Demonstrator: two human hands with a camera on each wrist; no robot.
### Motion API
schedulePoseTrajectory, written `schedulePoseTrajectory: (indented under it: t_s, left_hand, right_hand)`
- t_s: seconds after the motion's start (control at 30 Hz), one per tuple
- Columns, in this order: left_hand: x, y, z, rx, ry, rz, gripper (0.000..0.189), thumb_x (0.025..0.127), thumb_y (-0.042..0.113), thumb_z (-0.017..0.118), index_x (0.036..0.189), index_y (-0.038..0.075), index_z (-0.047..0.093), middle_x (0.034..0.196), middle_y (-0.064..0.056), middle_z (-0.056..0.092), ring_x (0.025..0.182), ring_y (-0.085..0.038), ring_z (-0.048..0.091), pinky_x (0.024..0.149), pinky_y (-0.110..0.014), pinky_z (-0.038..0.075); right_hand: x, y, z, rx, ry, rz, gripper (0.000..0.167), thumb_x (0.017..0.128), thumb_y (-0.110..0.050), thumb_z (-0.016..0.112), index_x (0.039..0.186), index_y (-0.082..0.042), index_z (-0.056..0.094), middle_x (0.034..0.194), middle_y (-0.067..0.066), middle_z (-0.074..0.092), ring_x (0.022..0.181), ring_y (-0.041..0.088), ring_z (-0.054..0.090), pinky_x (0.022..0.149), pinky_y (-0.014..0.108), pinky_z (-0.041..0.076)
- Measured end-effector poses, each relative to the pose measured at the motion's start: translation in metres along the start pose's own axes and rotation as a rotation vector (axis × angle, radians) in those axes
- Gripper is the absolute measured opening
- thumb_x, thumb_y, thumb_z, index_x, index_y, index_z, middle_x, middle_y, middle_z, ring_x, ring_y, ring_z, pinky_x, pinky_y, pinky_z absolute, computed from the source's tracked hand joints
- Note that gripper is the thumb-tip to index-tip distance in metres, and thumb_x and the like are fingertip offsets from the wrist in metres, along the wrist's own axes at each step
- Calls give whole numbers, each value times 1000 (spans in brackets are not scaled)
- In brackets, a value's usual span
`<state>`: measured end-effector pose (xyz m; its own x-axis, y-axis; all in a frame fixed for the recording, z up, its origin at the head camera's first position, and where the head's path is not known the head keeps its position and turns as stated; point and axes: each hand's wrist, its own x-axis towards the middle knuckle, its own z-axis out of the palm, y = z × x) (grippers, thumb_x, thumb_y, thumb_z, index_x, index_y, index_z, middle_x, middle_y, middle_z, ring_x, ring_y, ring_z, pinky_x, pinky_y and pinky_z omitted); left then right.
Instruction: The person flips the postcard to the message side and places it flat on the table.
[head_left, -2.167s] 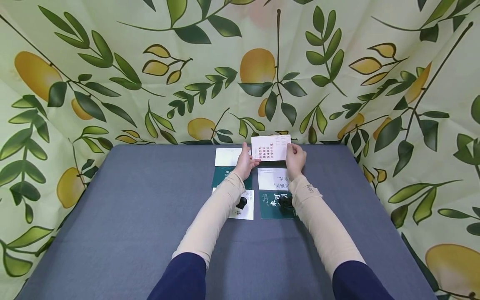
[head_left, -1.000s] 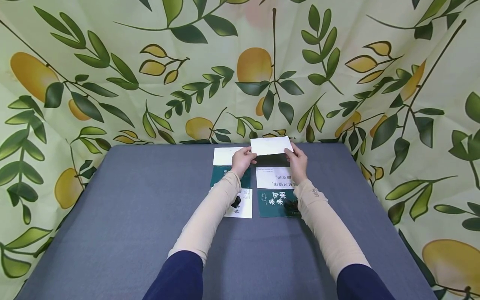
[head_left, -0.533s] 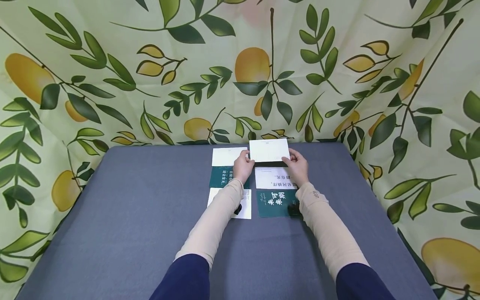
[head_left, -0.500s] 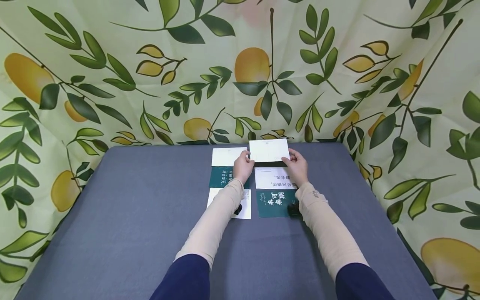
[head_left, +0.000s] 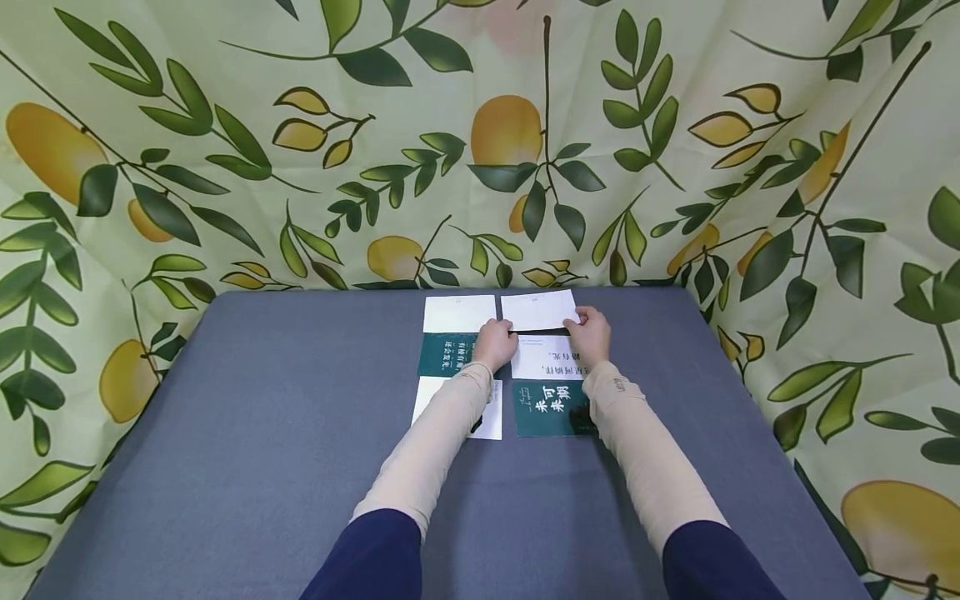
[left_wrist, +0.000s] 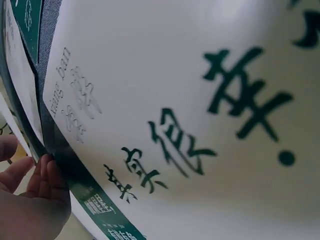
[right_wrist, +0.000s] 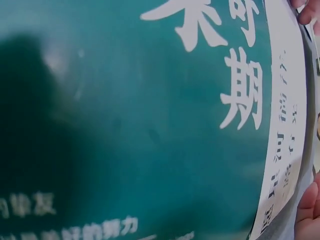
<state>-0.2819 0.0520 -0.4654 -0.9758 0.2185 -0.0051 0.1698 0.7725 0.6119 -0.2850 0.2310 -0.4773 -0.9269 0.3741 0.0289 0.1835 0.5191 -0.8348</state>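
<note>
A postcard (head_left: 537, 311), its nearly blank white side up, lies at or just above the far end of the right column. My left hand (head_left: 495, 343) pinches its near left corner; in the left wrist view that hand (left_wrist: 37, 200) has its fingertips at a card edge. My right hand (head_left: 590, 335) pinches the right edge. Just nearer lies a white card (head_left: 542, 354) with dark lettering, then a green card (head_left: 540, 408) with white characters. The green card (right_wrist: 125, 125) fills most of the right wrist view, with my right hand (right_wrist: 308, 215) partly visible at the lower right.
The left column has a blank white card (head_left: 459, 314), a green card (head_left: 442, 354) and a white card (head_left: 431, 392), partly covered by my left arm. A grey cloth (head_left: 247, 433) covers the table. A fruit-and-leaf patterned curtain (head_left: 420, 67) hangs behind its far edge.
The held postcard showed red lettering at first, then was turned to its white side. It has since come down and nearer, above the lettered white card. Both hands keep hold of it.
</note>
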Motion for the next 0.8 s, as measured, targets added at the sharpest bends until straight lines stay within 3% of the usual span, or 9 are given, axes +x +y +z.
schedulePoseTrajectory:
  t_s: [0.23, 0.4, 0.8]
  left_hand:
    - [1, 2, 0, -35, -6, 19, 32, 95, 12, 43, 116, 0, 64, 118, -17, 64, 113, -29, 58, 97, -38, 47]
    - [-2, 7, 1, 12, -5, 10, 30, 96, 13, 45, 110, 0, 67, 113, -17, 64, 110, -29, 58, 96, -39, 46]
    - [-5, 19, 8, 130, -21, -60, 32, 94, 15, 45, 108, -5, 66, 123, -21, 52, 111, -28, 49, 98, -36, 44]
  right_hand:
    - [1, 3, 0, -109, -68, 45, 43, 93, -19, 55, 130, 2, 51, 117, 21, 53, 102, 30, 48, 94, 45, 42]
    - [3, 8, 1, -165, -93, 46, 43, 94, -21, 54, 130, 2, 50, 119, 21, 52, 104, 31, 48, 96, 45, 42]
    - [4, 10, 1, -331, -151, -1, 45, 96, -24, 50, 132, 2, 47, 122, 23, 48, 109, 35, 51, 97, 46, 42]
